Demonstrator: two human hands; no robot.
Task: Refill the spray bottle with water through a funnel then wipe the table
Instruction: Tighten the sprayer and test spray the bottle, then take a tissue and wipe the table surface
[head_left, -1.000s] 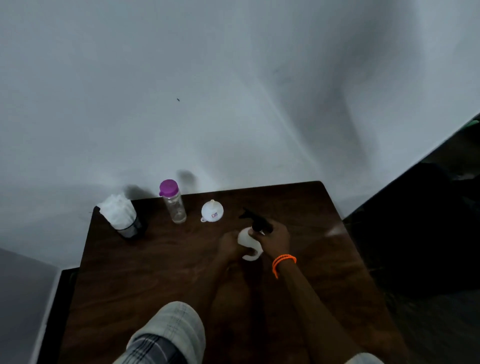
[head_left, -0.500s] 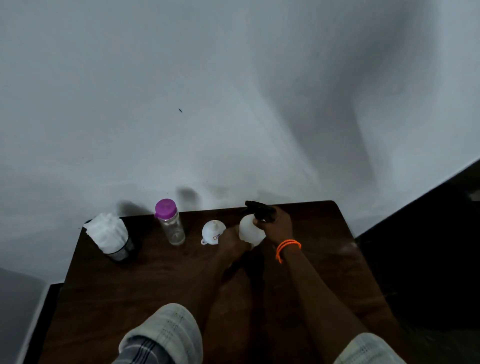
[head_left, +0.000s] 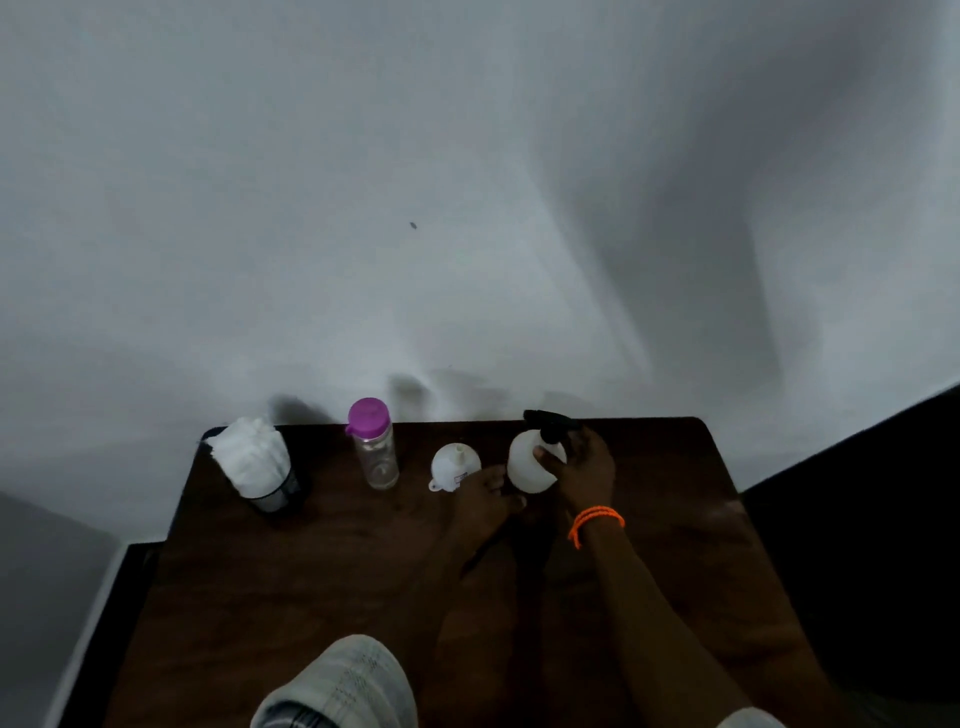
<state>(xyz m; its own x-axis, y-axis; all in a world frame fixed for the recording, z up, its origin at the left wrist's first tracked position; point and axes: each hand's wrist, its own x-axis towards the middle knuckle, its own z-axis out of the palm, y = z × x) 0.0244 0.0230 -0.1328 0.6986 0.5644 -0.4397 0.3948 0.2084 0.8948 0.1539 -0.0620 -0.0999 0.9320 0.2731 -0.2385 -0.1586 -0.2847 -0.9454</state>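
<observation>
While the right hand (head_left: 582, 470) grips the round white plastic spray bottle (head_left: 527, 465) to unscrew its black head, the left hand (head_left: 485, 501) steadies its base; that hand's hold is unclear.

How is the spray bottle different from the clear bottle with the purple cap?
The spray bottle has a white, opaque, rounded body; the clear bottle is see-through, slim and straight-sided. The spray bottle carries a black trigger head; the clear bottle has a purple cap. The right hand grips the spray bottle, with the left hand at its base, while the clear bottle stands untouched. Both stand on the brown table near the wall.
</observation>
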